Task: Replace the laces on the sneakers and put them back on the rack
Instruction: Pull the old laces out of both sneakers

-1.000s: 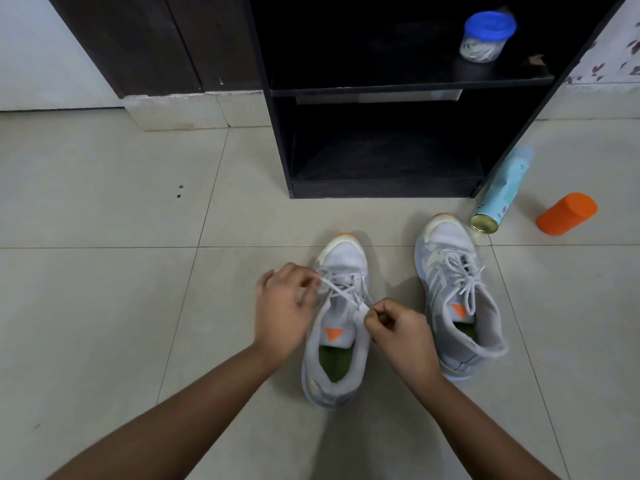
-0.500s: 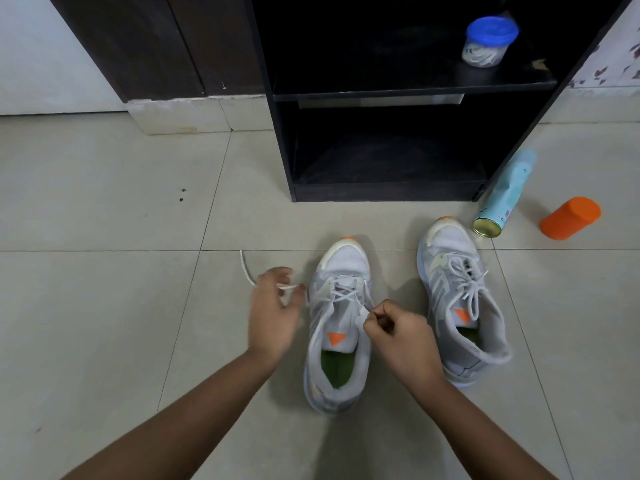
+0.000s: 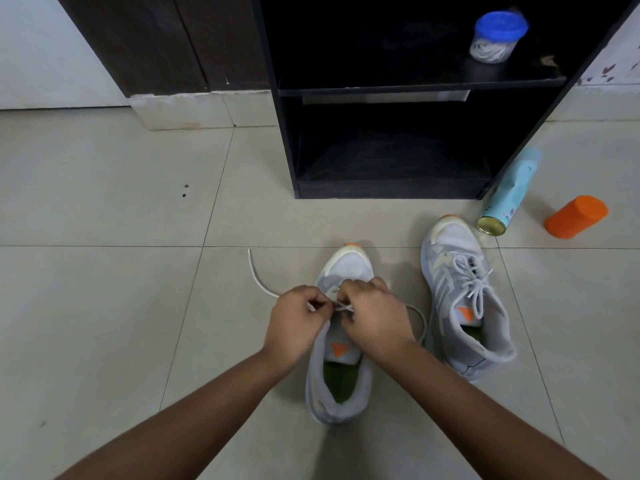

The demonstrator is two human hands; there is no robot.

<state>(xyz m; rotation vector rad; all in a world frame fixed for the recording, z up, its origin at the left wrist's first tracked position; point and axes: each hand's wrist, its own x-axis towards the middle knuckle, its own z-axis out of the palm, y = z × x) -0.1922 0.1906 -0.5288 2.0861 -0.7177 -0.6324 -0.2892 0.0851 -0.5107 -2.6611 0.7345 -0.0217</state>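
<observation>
Two grey sneakers stand on the tiled floor with toes toward the black rack [image 3: 381, 188]. Over the tongue of the near sneaker [image 3: 341, 368], my left hand [image 3: 294, 323] and my right hand [image 3: 375, 315] meet. Each hand pinches a part of the white lace [image 3: 258, 280]. One lace end trails left across the floor; the other loops out to the right of my right hand. The far sneaker [image 3: 464, 299] stands to the right, laced and tied in a bow.
On the rack's upper shelf sits a clear jar with a blue lid [image 3: 495, 38], holding white laces. A light blue spray can [image 3: 509, 197] and an orange cap [image 3: 576, 216] lie on the floor right of the rack. A dark wooden door stands at the back left.
My left hand came back in from the left with the lace. My right hand moved up and left over the eyelets, so both hands now meet above the tongue.
</observation>
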